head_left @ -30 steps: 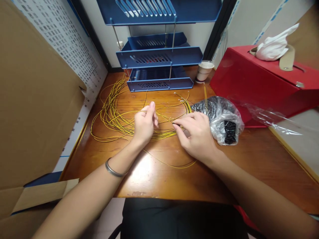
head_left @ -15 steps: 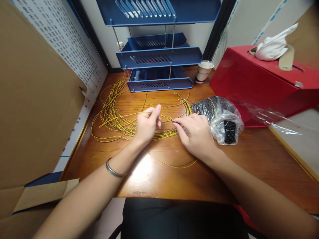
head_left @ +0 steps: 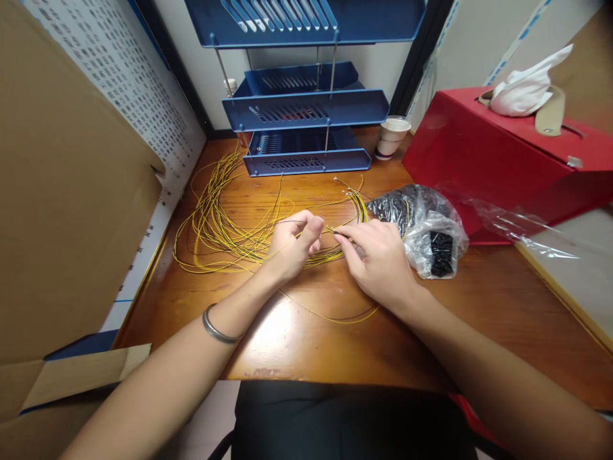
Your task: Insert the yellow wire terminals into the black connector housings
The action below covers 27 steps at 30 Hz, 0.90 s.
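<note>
Long yellow and black wires lie in a loose coil on the wooden desk, running beneath both hands. My left hand is closed on a thin wire, thumb against the curled fingers. Just to its right, my right hand pinches a wire end between thumb and forefinger; a small dark piece shows at the fingertips, too small to name. The two hands' fingertips are close together. Behind the right hand, a bunch of wire ends with small pale tips curves across the desk.
A clear plastic bag with black contents lies right of my right hand. Behind stand a blue tray rack, a paper cup and a red tissue box. Cardboard rises at the left.
My left hand has moved right and slightly nearer, closing in on the right hand with its wire. My right hand has barely shifted.
</note>
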### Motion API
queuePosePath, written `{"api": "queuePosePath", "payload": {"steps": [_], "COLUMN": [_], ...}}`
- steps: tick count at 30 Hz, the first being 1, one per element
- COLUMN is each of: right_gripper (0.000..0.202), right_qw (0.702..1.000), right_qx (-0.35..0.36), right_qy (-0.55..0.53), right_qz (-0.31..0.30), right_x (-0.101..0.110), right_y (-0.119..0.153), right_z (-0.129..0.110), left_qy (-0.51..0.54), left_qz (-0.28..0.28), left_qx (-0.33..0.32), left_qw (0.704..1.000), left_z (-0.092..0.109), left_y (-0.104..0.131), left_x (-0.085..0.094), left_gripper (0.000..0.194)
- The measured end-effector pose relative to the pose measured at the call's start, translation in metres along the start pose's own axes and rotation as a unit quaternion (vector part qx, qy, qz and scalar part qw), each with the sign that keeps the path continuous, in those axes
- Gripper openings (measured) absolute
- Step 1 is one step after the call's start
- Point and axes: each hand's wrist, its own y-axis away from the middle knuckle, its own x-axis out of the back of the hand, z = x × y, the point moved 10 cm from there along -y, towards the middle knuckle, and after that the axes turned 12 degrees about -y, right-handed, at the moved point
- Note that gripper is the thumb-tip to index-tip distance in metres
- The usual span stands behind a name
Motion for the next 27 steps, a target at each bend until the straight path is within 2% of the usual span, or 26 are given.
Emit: {"api": "queuePosePath", "payload": {"steps": [4, 7, 9, 12, 14, 15, 17, 22, 24, 27], "right_gripper": [0.016, 0.014, 0.013, 0.012, 0.011, 0.012, 0.012, 0.013, 0.013, 0.010], "right_qw": [1.000, 1.000, 1.000, 0.999, 0.999, 0.999, 0.999, 0.999, 0.998, 0.998], "right_qx": [0.018, 0.030, 0.028, 0.018, 0.011, 0.009, 0.008, 0.034, 0.041, 0.041], "right_qy": [-0.003, -0.003, 0.005, 0.021, 0.024, 0.022, 0.015, -0.017, -0.032, -0.034], "right_qz": [0.001, 0.008, 0.014, 0.024, 0.028, 0.030, 0.034, 0.027, 0.024, 0.033], "right_x": [0.000, 0.001, 0.003, 0.006, 0.008, 0.008, 0.009, 0.006, 0.005, 0.007], "right_y": [0.000, 0.000, -0.001, -0.001, -0.001, -0.001, -0.001, 0.000, 0.000, -0.001], "right_z": [-0.005, -0.008, -0.007, -0.003, 0.001, 0.002, 0.003, -0.004, -0.008, -0.009], "left_qy": [-0.075, -0.070, -0.041, 0.010, 0.034, 0.038, 0.027, -0.068, -0.102, -0.121], "left_qz": [-0.029, -0.032, 0.018, 0.115, 0.150, 0.150, 0.116, -0.034, -0.050, -0.032], "left_qx": [-0.001, -0.030, -0.022, 0.025, 0.045, 0.046, 0.030, -0.027, -0.046, -0.063], "left_qw": [0.997, 0.997, 0.999, 0.993, 0.987, 0.987, 0.992, 0.997, 0.992, 0.990], "left_z": [-0.003, 0.001, -0.002, -0.013, -0.018, -0.018, -0.014, 0.000, 0.003, 0.005], "left_y": [0.001, 0.000, -0.004, -0.007, -0.008, -0.009, -0.010, -0.002, 0.001, 0.001], "left_x": [-0.005, -0.006, 0.005, 0.027, 0.034, 0.034, 0.027, -0.006, -0.010, -0.005], "left_gripper": [0.053, 0.050, 0.050, 0.050, 0.050, 0.051, 0.053, 0.046, 0.044, 0.046]}}
